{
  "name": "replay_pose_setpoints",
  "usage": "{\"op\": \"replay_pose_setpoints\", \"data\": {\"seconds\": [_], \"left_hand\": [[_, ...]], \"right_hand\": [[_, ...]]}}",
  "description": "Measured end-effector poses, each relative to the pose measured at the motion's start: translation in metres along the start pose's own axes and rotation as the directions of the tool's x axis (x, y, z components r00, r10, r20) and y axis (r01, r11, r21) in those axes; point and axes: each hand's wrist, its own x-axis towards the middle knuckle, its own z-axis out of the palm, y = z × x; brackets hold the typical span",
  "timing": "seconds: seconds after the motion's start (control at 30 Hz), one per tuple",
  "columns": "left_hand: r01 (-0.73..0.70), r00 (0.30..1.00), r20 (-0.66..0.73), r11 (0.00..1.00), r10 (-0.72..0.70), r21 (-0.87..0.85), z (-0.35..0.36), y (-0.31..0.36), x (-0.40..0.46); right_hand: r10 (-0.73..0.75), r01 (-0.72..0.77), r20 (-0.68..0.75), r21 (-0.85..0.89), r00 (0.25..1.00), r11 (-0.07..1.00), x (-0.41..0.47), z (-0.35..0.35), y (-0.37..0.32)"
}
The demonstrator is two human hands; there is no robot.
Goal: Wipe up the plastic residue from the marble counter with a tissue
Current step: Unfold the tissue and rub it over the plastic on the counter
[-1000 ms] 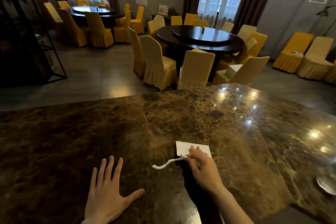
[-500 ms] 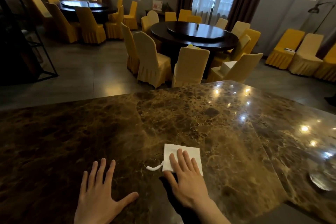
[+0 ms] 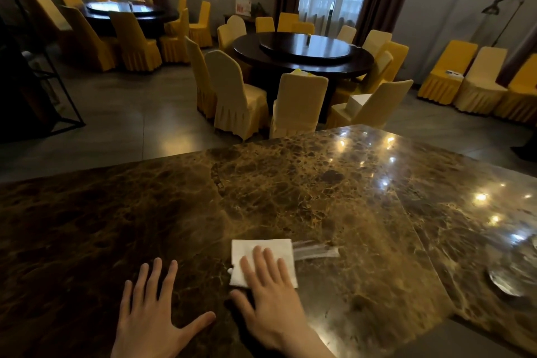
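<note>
A white square tissue [image 3: 261, 253] lies on the brown marble counter [image 3: 319, 197] near its front edge. My right hand [image 3: 270, 296] presses flat on the tissue's near half, fingers spread. Only a tiny white tip of the plastic residue [image 3: 230, 270] pokes out at the tissue's left edge; the remainder is hidden underneath. A clear, crinkled plastic strip [image 3: 315, 251] lies just right of the tissue. My left hand [image 3: 154, 314] rests flat on the bare marble to the left, fingers apart, holding nothing.
A shiny metal dish [image 3: 505, 282] sits at the counter's right edge. The counter ends at a slanted front-right edge [image 3: 465, 325]. Beyond the far edge stand a dark round table [image 3: 305, 52] and yellow-covered chairs [image 3: 235, 96].
My right hand let go of the white plastic strip and laid flat on the tissue. The tissue slid left over the strip, which is now almost covered. The clear plastic came into sight on the right.
</note>
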Motion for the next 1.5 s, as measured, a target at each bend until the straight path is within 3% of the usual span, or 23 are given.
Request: {"op": "replay_pose_setpoints", "data": {"seconds": [0.1, 0.27, 0.33, 0.5, 0.7, 0.77, 0.9, 1.07, 1.17, 1.37, 1.43, 1.5], "left_hand": [[0.006, 1.000, 0.005, 1.000, -0.007, 0.010, 0.000, 0.002, 0.001], [0.008, 1.000, -0.013, 1.000, -0.008, 0.000, 0.002, 0.001, 0.000], [0.005, 1.000, -0.026, 1.000, -0.005, 0.000, 0.003, 0.000, -0.001], [0.000, 1.000, -0.016, 1.000, 0.000, 0.009, 0.003, -0.001, -0.001], [-0.001, 1.000, -0.010, 0.999, 0.002, 0.039, 0.000, 0.002, -0.002], [-0.008, 1.000, -0.002, 1.000, 0.008, 0.022, 0.001, 0.000, -0.003], [-0.027, 1.000, -0.010, 1.000, 0.027, 0.004, 0.002, -0.003, -0.005], [-0.022, 1.000, 0.000, 1.000, 0.022, 0.009, 0.002, -0.001, -0.005], [-0.015, 1.000, -0.003, 1.000, 0.015, 0.008, 0.002, -0.001, -0.003], [-0.005, 1.000, -0.004, 1.000, 0.005, 0.001, 0.004, -0.002, 0.000], [0.000, 1.000, 0.001, 1.000, 0.000, 0.010, 0.004, -0.002, 0.001], [0.000, 1.000, 0.001, 1.000, 0.000, 0.013, 0.005, -0.002, 0.001]], "right_hand": [[0.014, -0.015, -0.028, -0.020, 0.999, 1.000, -0.003, -0.003, 0.009], [0.311, -0.317, -0.113, -0.045, 0.944, 0.947, -0.008, -0.028, 0.055], [0.348, -0.353, -0.102, -0.039, 0.932, 0.935, -0.006, -0.029, 0.049], [0.113, -0.115, 0.023, 0.063, 0.993, 0.991, 0.000, -0.012, -0.011], [-0.088, 0.079, 0.133, 0.070, 0.987, 0.994, 0.001, -0.004, -0.038], [-0.068, 0.065, 0.088, 0.035, 0.994, 0.997, -0.002, -0.005, -0.024], [0.189, -0.190, -0.058, -0.019, 0.980, 0.982, -0.003, -0.022, 0.029], [0.353, -0.356, -0.087, -0.020, 0.931, 0.934, 0.002, -0.037, 0.055], [0.300, -0.300, -0.044, 0.003, 0.953, 0.954, 0.006, -0.029, 0.031], [-0.037, 0.036, 0.035, 0.010, 0.999, 0.999, -0.003, -0.008, -0.008], [-0.031, 0.031, 0.010, -0.016, 0.999, 0.999, -0.007, -0.008, 0.001], [0.066, -0.069, -0.054, -0.057, 0.996, 0.996, -0.009, -0.015, 0.020]]}}
